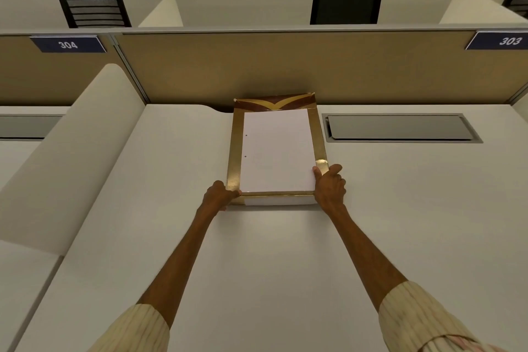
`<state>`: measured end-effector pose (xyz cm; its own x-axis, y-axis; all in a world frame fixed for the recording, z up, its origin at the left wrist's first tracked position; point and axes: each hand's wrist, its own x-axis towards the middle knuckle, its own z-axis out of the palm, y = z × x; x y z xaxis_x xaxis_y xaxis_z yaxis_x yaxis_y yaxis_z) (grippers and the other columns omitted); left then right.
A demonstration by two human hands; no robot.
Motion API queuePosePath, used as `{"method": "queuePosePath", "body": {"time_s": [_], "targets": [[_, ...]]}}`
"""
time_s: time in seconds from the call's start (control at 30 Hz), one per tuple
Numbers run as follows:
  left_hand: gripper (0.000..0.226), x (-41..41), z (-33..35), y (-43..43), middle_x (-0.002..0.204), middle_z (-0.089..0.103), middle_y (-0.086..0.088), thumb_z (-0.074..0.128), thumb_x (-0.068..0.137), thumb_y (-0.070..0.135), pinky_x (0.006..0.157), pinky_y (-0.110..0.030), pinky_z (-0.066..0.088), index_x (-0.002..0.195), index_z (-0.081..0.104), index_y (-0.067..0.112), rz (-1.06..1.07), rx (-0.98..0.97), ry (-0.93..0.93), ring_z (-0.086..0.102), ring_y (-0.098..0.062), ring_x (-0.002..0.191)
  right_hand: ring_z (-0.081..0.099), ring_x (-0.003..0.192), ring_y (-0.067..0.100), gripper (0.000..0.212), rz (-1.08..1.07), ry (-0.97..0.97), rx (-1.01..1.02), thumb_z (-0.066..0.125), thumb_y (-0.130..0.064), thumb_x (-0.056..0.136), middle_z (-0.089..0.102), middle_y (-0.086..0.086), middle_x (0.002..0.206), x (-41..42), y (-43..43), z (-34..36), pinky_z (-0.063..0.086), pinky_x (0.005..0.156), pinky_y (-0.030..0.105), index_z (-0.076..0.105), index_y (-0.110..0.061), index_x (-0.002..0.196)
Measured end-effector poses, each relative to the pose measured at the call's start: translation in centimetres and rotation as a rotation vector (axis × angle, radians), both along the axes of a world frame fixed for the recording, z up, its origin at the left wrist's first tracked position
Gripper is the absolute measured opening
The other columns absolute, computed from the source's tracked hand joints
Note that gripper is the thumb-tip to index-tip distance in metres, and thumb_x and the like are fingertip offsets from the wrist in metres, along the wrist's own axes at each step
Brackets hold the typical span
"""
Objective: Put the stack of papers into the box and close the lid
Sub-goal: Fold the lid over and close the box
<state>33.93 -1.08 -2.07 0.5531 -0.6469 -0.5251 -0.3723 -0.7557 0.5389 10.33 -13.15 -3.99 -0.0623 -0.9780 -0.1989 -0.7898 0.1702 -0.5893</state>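
Note:
A flat gold box [234, 151] lies on the white desk [257, 251], its far end against the partition. A white stack of papers [275, 151] with two punch holes on its left edge lies inside the box. The brown-and-gold lid flap [275, 103] stands up at the far end, open. My left hand [218, 194] grips the box's near left corner. My right hand [328, 186] grips the near right corner, thumb on the paper's edge and fingers over the gold rim.
A tan partition [285, 66] with number plates 304 and 303 runs behind the desk. A grey cable hatch [400, 127] is set in the desk right of the box. A white side divider [74, 151] stands at the left. Black chairs [345, 3] sit beyond.

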Motion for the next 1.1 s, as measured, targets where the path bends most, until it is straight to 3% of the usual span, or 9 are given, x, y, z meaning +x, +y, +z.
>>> {"method": "queuePosePath", "body": {"time_s": [0.17, 0.3, 0.37, 0.5, 0.67, 0.77, 0.83, 0.97, 1.1], "targets": [[0.038, 1.2, 0.4, 0.0, 0.097, 0.064, -0.017, 0.072, 0.084, 0.020, 0.065, -0.027, 0.053, 0.109, 0.050, 0.003, -0.119, 0.158, -0.031, 0.065, -0.027, 0.081, 0.055, 0.112, 0.038, 0.050, -0.015, 0.009, -0.074, 0.042, -0.043, 0.099, 0.058, 0.024, 0.120, -0.5, 2.2, -1.6, 0.048, 0.090, 0.047, 0.036, -0.001, 0.126], [0.046, 1.9, 0.6, -0.2, 0.125, 0.064, -0.023, 0.074, 0.084, 0.015, 0.089, -0.035, 0.054, 0.118, 0.047, -0.001, -0.123, 0.240, 0.062, 0.066, -0.030, 0.110, 0.058, 0.104, 0.036, 0.044, -0.001, 0.041, -0.195, 0.043, -0.036, 0.100, 0.054, 0.021, 0.117, -1.2, 3.6, -2.4, 0.051, 0.080, 0.044, 0.043, 0.001, 0.122], [0.043, 2.3, 0.5, -0.6, 0.127, 0.062, -0.024, 0.077, 0.081, 0.011, 0.089, -0.037, 0.053, 0.112, 0.049, 0.000, -0.103, 0.182, 0.111, 0.064, -0.030, 0.109, 0.057, 0.105, 0.034, 0.044, 0.024, 0.077, -0.229, 0.045, -0.036, 0.099, 0.053, 0.019, 0.119, -1.5, 3.4, -2.3, 0.051, 0.079, 0.044, 0.045, 0.001, 0.123], [0.072, 2.5, 0.5, -1.8, 0.137, 0.053, -0.020, 0.078, 0.080, 0.023, 0.093, -0.039, 0.050, 0.139, 0.044, -0.001, -0.015, -0.121, 0.188, 0.055, -0.035, 0.121, 0.054, 0.113, 0.034, 0.049, 0.063, -0.066, -0.180, 0.048, -0.040, 0.097, 0.051, 0.019, 0.126, -1.3, 1.4, -1.4, 0.051, 0.089, 0.047, 0.042, -0.003, 0.128], [0.035, 2.4, 0.0, -5.3, 0.111, 0.068, -0.021, 0.068, 0.088, 0.027, 0.083, -0.037, 0.051, 0.109, 0.064, 0.000, 0.067, -0.355, 0.052, 0.065, -0.034, 0.101, 0.057, 0.111, 0.033, 0.045, 0.037, -0.244, -0.086, 0.049, -0.038, 0.098, 0.055, 0.019, 0.126, -0.4, -3.5, -0.1, 0.049, 0.090, 0.038, 0.049, -0.001, 0.123], [0.028, 2.6, 0.0, -7.5, 0.100, 0.067, -0.013, 0.061, 0.091, 0.023, 0.078, -0.035, 0.052, 0.105, 0.066, -0.001, 0.089, -0.390, -0.050, 0.063, -0.029, 0.090, 0.065, 0.093, 0.033, 0.040, -0.024, -0.333, -0.075, 0.048, -0.033, 0.098, 0.067, 0.023, 0.105, 0.9, -6.7, 0.7, 0.049, 0.075, 0.033, 0.063, 0.004, 0.106], [0.020, 3.0, -0.2, -9.1, 0.097, 0.066, -0.013, 0.055, 0.094, 0.016, 0.075, -0.028, 0.050, 0.102, 0.066, 0.002, 0.090, -0.404, -0.094, 0.063, -0.030, 0.090, 0.067, 0.094, 0.031, 0.039, -0.078, -0.333, -0.051, 0.047, -0.030, 0.098, 0.071, 0.020, 0.104, 1.9, -8.6, 1.0, 0.052, 0.079, 0.035, 0.067, 0.002, 0.106], [0.033, 4.3, -0.1, -12.4, 0.123, 0.066, -0.019, 0.045, 0.100, 0.017, 0.101, -0.042, 0.051, 0.121, 0.064, -0.001, 0.148, -0.392, -0.124, 0.064, -0.036, 0.111, 0.068, 0.102, 0.033, 0.041, -0.201, -0.303, -0.009, 0.049, -0.034, 0.097, 0.071, 0.018, 0.110, 3.5, -11.6, 1.1, 0.054, 0.089, 0.040, 0.067, 0.000, 0.112], [0.033, 5.3, -0.2, -15.1, 0.122, 0.068, -0.016, 0.049, 0.099, 0.023, 0.099, -0.043, 0.050, 0.119, 0.066, 0.002, 0.190, -0.401, -0.144, 0.065, -0.035, 0.110, 0.068, 0.102, 0.033, 0.049, -0.338, -0.260, 0.056, 0.056, -0.044, 0.093, 0.070, 0.017, 0.113, 4.1, -13.5, 1.0, 0.055, 0.090, 0.041, 0.064, 0.000, 0.114]]}}
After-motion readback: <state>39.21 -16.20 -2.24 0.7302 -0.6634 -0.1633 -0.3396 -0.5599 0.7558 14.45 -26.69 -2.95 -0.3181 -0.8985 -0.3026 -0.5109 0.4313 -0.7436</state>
